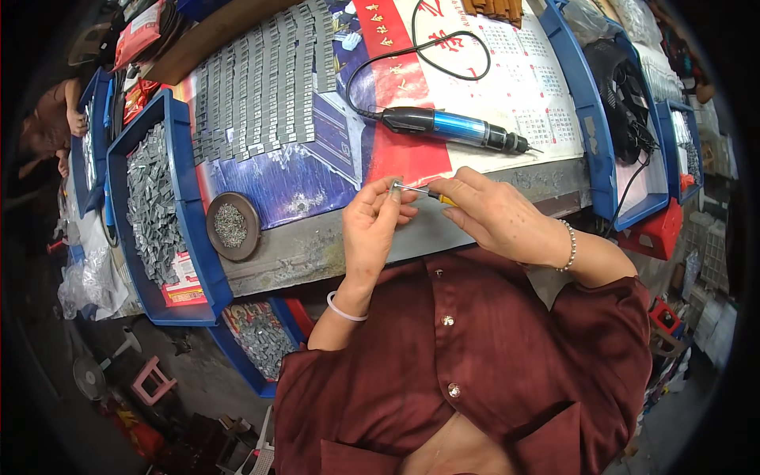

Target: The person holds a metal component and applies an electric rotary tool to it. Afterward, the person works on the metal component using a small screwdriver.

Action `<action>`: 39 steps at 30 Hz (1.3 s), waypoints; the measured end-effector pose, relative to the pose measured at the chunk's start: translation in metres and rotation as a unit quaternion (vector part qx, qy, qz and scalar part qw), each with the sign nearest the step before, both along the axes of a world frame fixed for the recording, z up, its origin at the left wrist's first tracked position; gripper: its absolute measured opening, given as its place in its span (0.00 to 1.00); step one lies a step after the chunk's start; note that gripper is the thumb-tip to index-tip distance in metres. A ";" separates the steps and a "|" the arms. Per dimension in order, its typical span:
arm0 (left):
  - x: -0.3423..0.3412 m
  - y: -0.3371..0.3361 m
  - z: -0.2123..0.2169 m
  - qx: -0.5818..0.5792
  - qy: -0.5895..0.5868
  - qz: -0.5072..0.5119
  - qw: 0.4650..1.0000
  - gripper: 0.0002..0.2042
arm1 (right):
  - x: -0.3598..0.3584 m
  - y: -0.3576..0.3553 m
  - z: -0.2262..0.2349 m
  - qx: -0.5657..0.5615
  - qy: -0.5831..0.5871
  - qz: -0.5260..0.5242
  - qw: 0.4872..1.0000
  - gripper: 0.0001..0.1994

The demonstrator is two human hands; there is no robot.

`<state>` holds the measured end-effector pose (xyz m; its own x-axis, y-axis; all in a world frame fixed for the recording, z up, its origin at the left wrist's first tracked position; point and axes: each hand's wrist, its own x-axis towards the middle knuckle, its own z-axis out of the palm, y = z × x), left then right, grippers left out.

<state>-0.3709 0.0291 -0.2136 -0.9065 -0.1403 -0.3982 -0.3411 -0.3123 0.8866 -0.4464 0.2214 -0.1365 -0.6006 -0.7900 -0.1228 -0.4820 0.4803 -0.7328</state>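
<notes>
One small grey metal part [395, 187] is pinched in the left hand [374, 229]; a yellow-handled thin screwdriver [427, 193], clasped by the right hand [495, 215], touches it

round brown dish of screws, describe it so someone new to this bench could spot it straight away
Start at the grey workbench edge in front of the person. Left of the left hand, beside the long blue plastic bin of grey metal pieces, sits the round brown dish. It is the only round container, holding tiny silvery screws.

L hand [372, 226] pinching; R hand [495, 214] gripping
</notes>
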 end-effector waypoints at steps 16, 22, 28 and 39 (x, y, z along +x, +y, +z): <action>0.005 0.009 -0.013 -0.419 0.168 0.007 0.892 0.11 | -0.024 -0.011 -0.016 -0.023 -0.598 -0.123 0.792 0.13; 0.005 0.004 -0.020 -0.435 0.176 -0.001 0.883 0.10 | -0.022 -0.026 -0.017 0.029 -0.597 -0.139 0.789 0.12; 0.005 0.001 -0.019 -0.420 0.153 0.023 0.894 0.08 | 0.007 -0.043 -0.007 0.214 0.288 0.138 0.923 0.14; 0.004 -0.003 -0.025 -0.316 0.127 0.041 0.939 0.08 | -0.037 -0.049 -0.022 0.166 -0.381 0.037 0.909 0.11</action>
